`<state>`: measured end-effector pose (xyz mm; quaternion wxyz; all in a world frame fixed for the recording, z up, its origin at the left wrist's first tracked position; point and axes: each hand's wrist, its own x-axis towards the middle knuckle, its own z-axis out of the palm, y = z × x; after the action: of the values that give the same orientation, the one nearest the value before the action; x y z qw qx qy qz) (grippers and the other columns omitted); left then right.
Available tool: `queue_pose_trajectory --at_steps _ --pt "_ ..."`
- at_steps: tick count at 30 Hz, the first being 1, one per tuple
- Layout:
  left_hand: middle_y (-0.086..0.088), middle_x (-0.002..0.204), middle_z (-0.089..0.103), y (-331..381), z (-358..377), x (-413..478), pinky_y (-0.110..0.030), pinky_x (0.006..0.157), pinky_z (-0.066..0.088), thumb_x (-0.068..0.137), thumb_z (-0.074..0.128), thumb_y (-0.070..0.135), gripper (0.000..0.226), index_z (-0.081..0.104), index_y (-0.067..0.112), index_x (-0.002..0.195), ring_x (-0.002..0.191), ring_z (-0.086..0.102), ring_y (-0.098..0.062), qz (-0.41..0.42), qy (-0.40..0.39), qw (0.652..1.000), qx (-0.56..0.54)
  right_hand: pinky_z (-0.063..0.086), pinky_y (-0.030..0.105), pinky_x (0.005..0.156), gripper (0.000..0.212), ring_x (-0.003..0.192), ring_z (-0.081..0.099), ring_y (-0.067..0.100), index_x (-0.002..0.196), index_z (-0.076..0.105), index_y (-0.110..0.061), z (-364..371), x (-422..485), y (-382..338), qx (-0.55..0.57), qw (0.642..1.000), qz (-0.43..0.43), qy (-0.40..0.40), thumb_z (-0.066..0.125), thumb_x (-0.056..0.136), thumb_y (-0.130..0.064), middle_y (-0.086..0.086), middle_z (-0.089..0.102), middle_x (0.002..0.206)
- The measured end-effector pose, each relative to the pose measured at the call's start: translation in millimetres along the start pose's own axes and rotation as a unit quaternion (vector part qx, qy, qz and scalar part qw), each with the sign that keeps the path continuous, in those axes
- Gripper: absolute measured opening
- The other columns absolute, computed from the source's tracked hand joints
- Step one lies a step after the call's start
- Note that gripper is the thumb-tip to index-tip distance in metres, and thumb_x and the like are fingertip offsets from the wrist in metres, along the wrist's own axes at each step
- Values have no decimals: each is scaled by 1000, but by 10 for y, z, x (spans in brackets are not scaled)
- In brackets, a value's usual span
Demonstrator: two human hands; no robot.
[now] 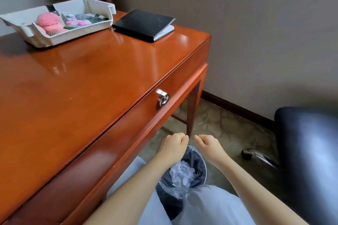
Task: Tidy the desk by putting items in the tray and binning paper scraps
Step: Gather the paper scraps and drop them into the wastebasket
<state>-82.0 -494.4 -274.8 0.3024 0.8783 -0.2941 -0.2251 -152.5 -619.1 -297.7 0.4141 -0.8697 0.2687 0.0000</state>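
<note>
My left hand (173, 142) and my right hand (207, 142) hover side by side over the far rim of a dark bin (200, 168) lined with a clear bag, on the floor by the desk. Both hands have their fingers curled under, and nothing shows in either of them. Crumpled white paper scraps (181, 171) lie inside the bin. A white tray (60, 39) stands at the back left of the desk and holds pink fluffy items (49, 22), a grey item and other small things.
A black notebook (144, 23) lies on the orange-brown desk (82, 82) right of the tray. The desk drawer has a metal ring pull (162, 97). A black office chair (307, 148) stands at the right, near the wall.
</note>
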Motion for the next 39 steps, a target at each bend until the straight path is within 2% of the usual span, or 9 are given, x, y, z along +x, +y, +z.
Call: queue_pose_trajectory --at_steps 5,7,11,14,18,23,29,33,39 --pt "-10 95 53 -143 265 305 -34 72 38 98 26 21 24 37 16 78 79 44 -20 -55 -60 996 -24 25 29 56 38 57 31 11 59 28 -17 225 276 275 -19 997 71 -37 38 96 -18 -3 35 60" --pt "-14 112 51 -195 352 406 -37 81 39 101 25 22 20 38 13 90 92 47 -24 -57 -80 995 -18 28 26 55 35 59 36 11 62 32 -18 301 367 357 -32 992 99 -71 38 96 -19 -4 40 64" --pt "-14 121 41 -315 546 550 -45 95 40 102 24 22 17 36 12 98 111 44 -32 -70 -115 991 7 37 22 56 16 62 45 11 80 46 -16 400 489 470 -17 982 146 -114 39 94 -17 -1 55 79" --pt "-11 128 36 -412 651 582 -47 100 37 100 29 20 16 39 12 111 118 39 -30 -69 -131 988 46 46 30 79 22 89 53 21 111 53 -11 418 523 483 -10 977 159 -139 43 93 -20 7 56 109" --pt "-4 143 30 -466 626 588 -42 107 32 100 31 18 33 34 17 133 128 34 -26 -71 -158 982 73 41 28 88 38 116 52 25 133 44 -13 356 498 471 -41 975 147 -162 42 96 -20 10 51 133" --pt "-6 143 32 -370 440 497 -42 108 31 101 31 24 35 34 15 134 128 34 -25 -57 -154 982 91 40 30 99 36 122 50 24 132 48 -13 191 420 365 -86 977 116 -154 42 97 -21 8 52 136" --pt "-6 141 36 -63 3 307 -42 108 32 100 33 31 37 38 14 132 129 37 -25 -14 -157 982 109 47 32 89 31 110 58 29 117 59 -5 -227 261 -82 -163 974 62 -144 38 94 -13 11 61 120" --pt "-5 131 46 248 -385 51 -38 100 39 99 36 33 33 45 13 124 117 47 -22 35 -149 979 135 47 30 82 24 101 60 26 99 64 -8 -535 116 -422 -198 971 1 -131 42 91 -13 10 65 108" --pt "2 121 56 731 -1114 -520 -39 96 47 98 39 36 27 51 22 118 108 54 -16 94 -128 976 150 49 31 89 25 103 61 22 113 62 -16 -937 -165 -1045 -243 960 -103 -98 49 94 -23 3 66 115"
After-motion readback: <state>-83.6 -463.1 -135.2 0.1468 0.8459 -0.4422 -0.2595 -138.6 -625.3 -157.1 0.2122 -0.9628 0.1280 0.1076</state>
